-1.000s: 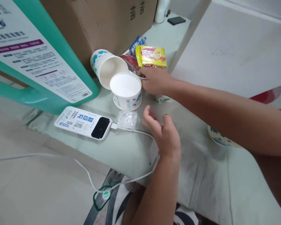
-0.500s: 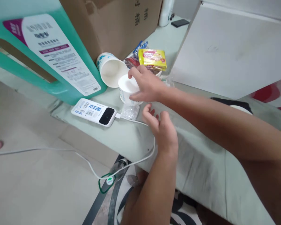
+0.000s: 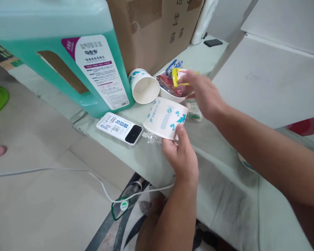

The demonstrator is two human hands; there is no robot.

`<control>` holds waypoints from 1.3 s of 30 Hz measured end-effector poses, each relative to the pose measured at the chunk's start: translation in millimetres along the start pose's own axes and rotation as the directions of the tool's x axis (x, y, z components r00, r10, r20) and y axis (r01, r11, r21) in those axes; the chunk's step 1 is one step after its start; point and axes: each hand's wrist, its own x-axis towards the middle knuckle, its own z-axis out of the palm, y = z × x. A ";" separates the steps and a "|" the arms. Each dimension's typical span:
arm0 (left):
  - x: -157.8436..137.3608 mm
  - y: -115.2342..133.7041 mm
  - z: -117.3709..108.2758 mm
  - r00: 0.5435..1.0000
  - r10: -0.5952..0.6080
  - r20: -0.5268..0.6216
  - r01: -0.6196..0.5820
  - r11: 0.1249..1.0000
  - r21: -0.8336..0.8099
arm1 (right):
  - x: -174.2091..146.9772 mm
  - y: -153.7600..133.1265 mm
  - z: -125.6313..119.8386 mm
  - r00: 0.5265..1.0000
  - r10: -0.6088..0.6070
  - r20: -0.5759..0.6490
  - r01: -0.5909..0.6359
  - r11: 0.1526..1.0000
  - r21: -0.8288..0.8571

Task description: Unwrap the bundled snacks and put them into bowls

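My left hand [image 3: 181, 153] grips a white paper cup [image 3: 167, 118] with blue leaf prints near its rim, thumb on the outer wall. The cup is tilted above the table, its opening turned out of view. My right hand [image 3: 202, 90], slightly blurred, reaches over a white bowl [image 3: 170, 94] of wrapped snacks. Its fingers look apart and partly cover a yellow packet [image 3: 176, 75]; whether they touch it I cannot tell. Red packets [image 3: 169, 84] and a blue packet [image 3: 172, 68] lie in the same bowl. Another paper cup [image 3: 146, 90] rests on its side just behind the held one.
A large jug of green liquid [image 3: 54, 76] stands at the left, before a cardboard box [image 3: 157, 38]. A white phone-shaped device [image 3: 119, 128] lies at the table edge with a cable [image 3: 94, 176] hanging down. A white box [image 3: 267, 80] stands at the right.
My left hand has taken hold of the paper cup, which is now raised and tilted. My right hand has left that cup and moved over the snack bowl. The view has shifted left.
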 end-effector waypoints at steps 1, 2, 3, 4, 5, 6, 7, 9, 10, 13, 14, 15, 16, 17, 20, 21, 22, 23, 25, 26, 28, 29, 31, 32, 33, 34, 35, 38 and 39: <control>0.7 -0.6 0.4 1.000 0.000 -0.031 0.000 1.000 -0.001 | 15.7 -0.9 7.1 0.995 -0.083 -0.060 0.075 0.989 -0.124; 1.0 -0.9 0.8 0.999 -0.002 -0.044 0.002 1.000 0.000 | 31.4 -2.3 14.9 0.984 -0.171 -0.038 0.157 0.955 -0.252; 1.0 -1.0 1.1 0.999 -0.005 -0.041 0.005 1.000 0.002 | 46.3 -4.3 22.8 0.971 -0.238 0.032 0.234 0.903 -0.360; 0.7 -0.9 1.2 0.999 -0.008 -0.032 0.009 1.000 0.004 | 59.3 -6.8 30.5 0.958 -0.260 0.118 0.285 0.848 -0.448; 0.4 -0.8 1.3 1.000 -0.012 -0.022 0.012 1.000 0.005 | 70.0 -9.7 37.4 0.953 -0.239 0.187 0.303 0.796 -0.523; 0.2 -0.7 1.4 1.000 -0.013 -0.010 0.013 1.000 0.006 | 78.2 -13.1 43.0 0.951 -0.210 0.228 0.306 0.753 -0.583; 0.1 -0.6 1.4 1.000 -0.014 -0.002 0.014 1.000 0.006 | 83.9 -16.7 46.9 0.954 -0.181 0.239 0.294 0.721 -0.627; 0.7 -0.7 1.5 1.000 -0.013 0.000 0.013 1.000 0.009 | 88.6 -24.4 47.7 0.974 -0.157 0.166 0.228 0.697 -0.680; 1.2 -0.7 1.8 1.000 -0.013 0.002 0.013 1.000 0.014 | 87.7 -28.1 44.0 0.978 -0.182 0.105 0.205 0.705 -0.679; 0.4 -0.4 3.5 0.998 -0.009 0.055 0.007 0.999 0.045 | 68.3 -35.9 15.8 0.937 -0.321 -0.140 0.173 0.772 -0.611; -1.7 -0.1 4.5 0.996 -0.002 0.090 -0.003 0.998 0.059 | 54.2 -36.6 1.2 0.900 -0.376 -0.222 0.189 0.794 -0.579; -5.0 0.2 5.7 0.991 0.004 0.132 -0.014 0.997 0.073 | 35.3 -36.0 -15.1 0.859 -0.418 -0.296 0.204 0.809 -0.551; -9.7 0.6 7.2 0.983 0.008 0.181 -0.024 0.996 0.088 | 11.4 -34.3 -32.3 0.817 -0.443 -0.368 0.202 0.818 -0.538; -15.6 1.1 9.0 0.972 0.011 0.236 -0.036 0.994 0.102 | -17.1 -31.6 -49.3 0.770 -0.467 -0.435 0.195 0.821 -0.536; -41.0 3.2 17.0 0.885 0.016 0.465 -0.095 0.985 0.146 | -120.7 -19.7 -89.6 0.643 -0.432 -0.633 -0.063 0.793 -0.606; -51.9 4.0 20.6 0.825 0.017 0.565 -0.131 0.978 0.162 | -156.9 -15.0 -97.6 0.606 -0.372 -0.703 -0.220 0.771 -0.597; -64.2 4.7 24.7 0.742 0.011 0.670 -0.173 0.969 0.176 | -191.7 -10.1 -103.0 0.561 -0.297 -0.773 -0.379 0.738 -0.559; -78.0 5.1 29.2 0.642 -0.009 0.767 -0.215 0.958 0.191 | -224.3 -4.9 -106.2 0.544 -0.210 -0.812 -0.491 0.705 -0.511; -110.6 3.9 38.2 0.419 -0.082 0.904 -0.285 0.934 0.217 | -281.8 6.1 -109.2 0.507 -0.105 -0.856 -0.583 0.689 -0.430; -129.1 2.0 42.0 0.311 -0.123 0.943 -0.310 0.924 0.223 | -307.1 11.6 -110.4 0.489 -0.072 -0.869 -0.590 0.706 -0.391; -168.3 -4.7 47.0 0.111 -0.180 0.977 -0.359 0.910 0.208 | -352.9 22.0 -114.1 0.426 -0.034 -0.904 -0.579 0.757 -0.301; -187.9 -9.2 47.8 0.013 -0.197 0.980 -0.383 0.904 0.187 | -374.3 26.7 -117.0 0.384 -0.011 -0.923 -0.579 0.776 -0.250; -224.1 -19.0 47.2 -0.168 -0.209 0.963 -0.423 0.898 0.121 | -415.0 34.7 -124.6 0.315 0.038 -0.948 -0.585 0.795 -0.162; -240.3 -23.6 46.9 -0.238 -0.214 0.947 -0.431 0.897 0.094 | -434.4 38.1 -128.9 0.296 0.060 -0.953 -0.587 0.798 -0.132; -255.2 -27.5 47.6 -0.292 -0.219 0.931 -0.431 0.899 0.076 | -452.8 41.4 -133.4 0.284 0.074 -0.956 -0.587 0.802 -0.112; -269.3 -30.6 49.9 -0.333 -0.230 0.914 -0.426 0.902 0.072 | -470.3 44.7 -138.2 0.273 0.084 -0.958 -0.585 0.805 -0.096; -283.5 -32.9 54.5 -0.374 -0.245 0.894 -0.424 0.903 0.070 | -486.7 48.2 -143.2 0.260 0.083 -0.962 -0.578 0.811 -0.087; -331.8 -36.3 82.7 -0.514 -0.303 0.802 -0.466 0.884 0.036 | -529.6 62.3 -161.9 0.184 0.060 -0.981 -0.564 0.824 -0.055; -351.0 -37.0 96.0 -0.558 -0.327 0.763 -0.500 0.866 0.005 | -542.4 68.1 -169.6 0.147 0.060 -0.987 -0.569 0.822 -0.035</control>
